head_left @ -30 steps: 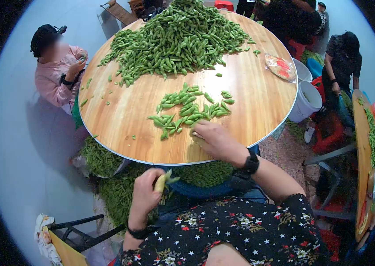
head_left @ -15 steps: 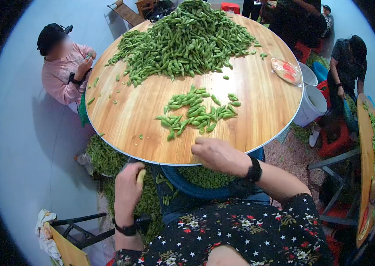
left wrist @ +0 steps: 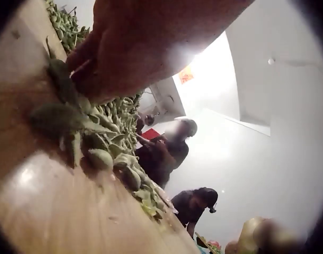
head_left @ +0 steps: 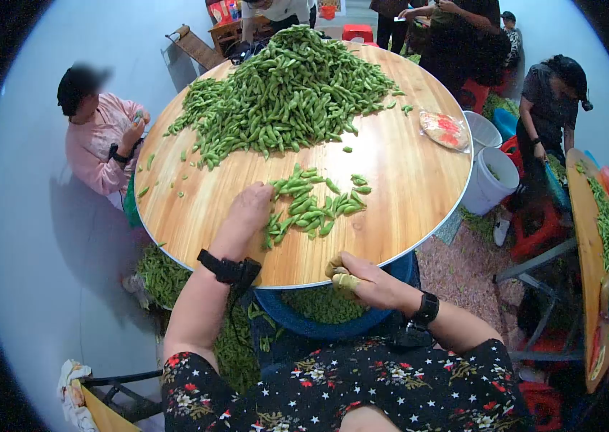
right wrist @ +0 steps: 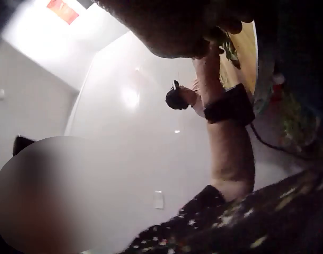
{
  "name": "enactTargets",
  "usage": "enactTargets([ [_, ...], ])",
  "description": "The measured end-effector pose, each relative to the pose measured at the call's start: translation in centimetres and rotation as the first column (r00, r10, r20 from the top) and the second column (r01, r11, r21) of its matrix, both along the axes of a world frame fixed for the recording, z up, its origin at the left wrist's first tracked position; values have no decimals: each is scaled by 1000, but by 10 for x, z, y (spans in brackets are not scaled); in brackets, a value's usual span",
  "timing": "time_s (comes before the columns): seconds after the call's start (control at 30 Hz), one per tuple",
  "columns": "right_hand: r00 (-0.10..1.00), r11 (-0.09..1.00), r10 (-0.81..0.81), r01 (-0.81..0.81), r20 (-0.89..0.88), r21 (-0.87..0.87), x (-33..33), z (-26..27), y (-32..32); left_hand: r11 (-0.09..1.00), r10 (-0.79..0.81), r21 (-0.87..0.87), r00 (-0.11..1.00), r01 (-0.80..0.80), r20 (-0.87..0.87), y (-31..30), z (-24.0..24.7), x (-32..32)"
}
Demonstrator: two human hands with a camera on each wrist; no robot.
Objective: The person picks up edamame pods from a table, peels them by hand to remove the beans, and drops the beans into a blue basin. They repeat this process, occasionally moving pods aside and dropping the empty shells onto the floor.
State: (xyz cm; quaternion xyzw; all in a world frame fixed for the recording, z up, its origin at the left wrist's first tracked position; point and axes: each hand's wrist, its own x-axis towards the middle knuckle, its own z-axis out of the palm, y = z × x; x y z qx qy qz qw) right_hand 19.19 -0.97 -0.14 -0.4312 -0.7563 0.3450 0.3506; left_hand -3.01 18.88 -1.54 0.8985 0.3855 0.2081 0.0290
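Loose green edamame pods (head_left: 311,212) lie in a small cluster on the front half of the round wooden table (head_left: 196,245). My left hand (head_left: 252,203) is at the cluster's left side, its fingertips right at the pods and partly hidden. In the left wrist view, the left hand (left wrist: 145,42) reaches down over pods (left wrist: 58,117) on the tabletop. My right hand (head_left: 368,279) hovers at the table's front edge, fingers bent towards the thumb, with yellowish covers on thumb and finger. I cannot tell whether a pod is between them.
A tall heap of pods (head_left: 290,93) covers the table's far side. A blue basin (head_left: 304,333) of green beans stands under the front edge. Flat plastic-wrapped goods (head_left: 444,130) lie at the right rim, beside white buckets (head_left: 493,176). A person in pink (head_left: 99,144) sits at left.
My left hand has risen from below the table's front edge, forward onto the pods. My right hand has drawn back from the pods to the table edge. The head view has shifted slightly.
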Motion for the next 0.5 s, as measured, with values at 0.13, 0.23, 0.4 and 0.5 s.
enactTargets([
  [0.13,903,733,-87,-228,-420,-641,-1,2,-8,996,45,-75,999,-43,26,-26,18,4],
  [0.23,854,705,-169,-244,-492,-666,-1,-1,-11,971,130,-221,976,-89,175,-81,54,18],
  [0.4,780,766,-221,-233,-585,-600,6,3,-10,848,-122,-409,875,338,469,-127,48,23],
  [0.5,893,776,-131,-177,-430,-605,13,20,-11,793,-89,-514,896,327,434,-140,47,26],
])
